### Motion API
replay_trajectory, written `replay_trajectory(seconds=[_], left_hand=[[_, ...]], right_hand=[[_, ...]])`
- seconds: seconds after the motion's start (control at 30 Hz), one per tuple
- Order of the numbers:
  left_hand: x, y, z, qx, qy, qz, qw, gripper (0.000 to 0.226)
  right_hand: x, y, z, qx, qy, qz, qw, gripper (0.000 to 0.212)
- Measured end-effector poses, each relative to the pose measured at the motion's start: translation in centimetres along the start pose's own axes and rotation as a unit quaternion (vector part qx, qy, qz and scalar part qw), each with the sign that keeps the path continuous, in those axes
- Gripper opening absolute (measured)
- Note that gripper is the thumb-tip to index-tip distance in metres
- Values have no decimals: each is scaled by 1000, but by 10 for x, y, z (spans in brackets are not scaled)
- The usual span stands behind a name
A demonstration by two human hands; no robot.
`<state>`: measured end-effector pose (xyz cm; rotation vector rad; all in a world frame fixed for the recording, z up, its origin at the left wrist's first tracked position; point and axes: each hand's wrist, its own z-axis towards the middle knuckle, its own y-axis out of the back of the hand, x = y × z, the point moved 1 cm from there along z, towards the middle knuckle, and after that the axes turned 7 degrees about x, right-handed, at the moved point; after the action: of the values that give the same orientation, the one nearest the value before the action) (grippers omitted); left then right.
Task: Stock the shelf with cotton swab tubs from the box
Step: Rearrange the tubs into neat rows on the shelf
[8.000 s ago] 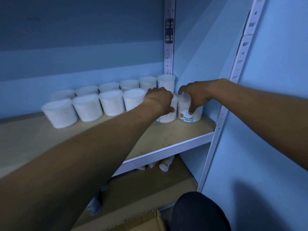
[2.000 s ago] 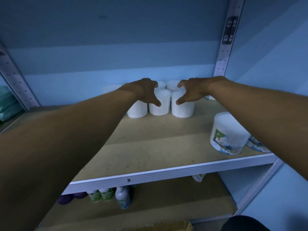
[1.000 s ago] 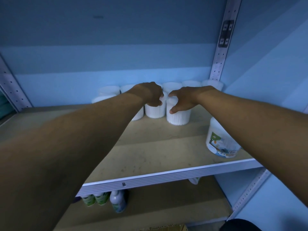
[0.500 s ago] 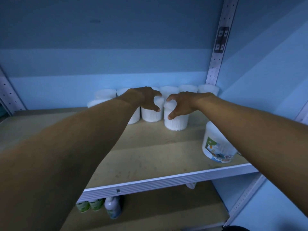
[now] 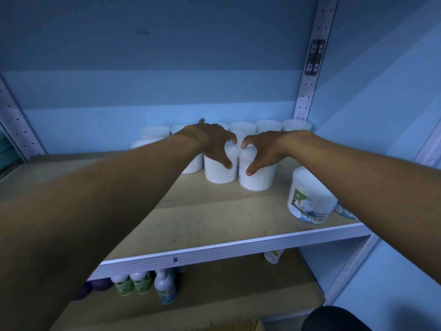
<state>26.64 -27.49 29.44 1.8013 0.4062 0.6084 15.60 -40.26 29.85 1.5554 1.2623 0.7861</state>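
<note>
The left hand [image 5: 213, 144] grasps one white tub [image 5: 220, 172] on the shelf [image 5: 214, 211]. The right hand [image 5: 262, 150] grasps the tub beside it [image 5: 259, 179].

- I take this for a shop stockroom or retail aisle: the metal shelving unit [image 5: 214, 252] has perforated uprights [image 5: 307, 75] and plain board decks.
- Many identical white cotton swab tubs [image 5: 256, 177] stand in rows at the back, one labelled tub [image 5: 310, 199] facing out near the front edge.
- The lower deck holds small bottles [image 5: 143, 283] lined up like merchandise.
- A cardboard box [image 5: 238, 326] corner sits below.
</note>
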Motion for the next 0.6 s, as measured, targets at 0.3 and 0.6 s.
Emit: replay_trajectory(seconds=[0.3, 0.6], left_hand=[[-4, -13, -52, 15, 23, -68, 997, 96], [0, -19, -95, 49, 13, -101, 994, 91]], right_hand=[[18, -4, -28, 13, 12, -11, 1000, 91], [36, -3, -64, 46, 66, -12, 997, 90]])
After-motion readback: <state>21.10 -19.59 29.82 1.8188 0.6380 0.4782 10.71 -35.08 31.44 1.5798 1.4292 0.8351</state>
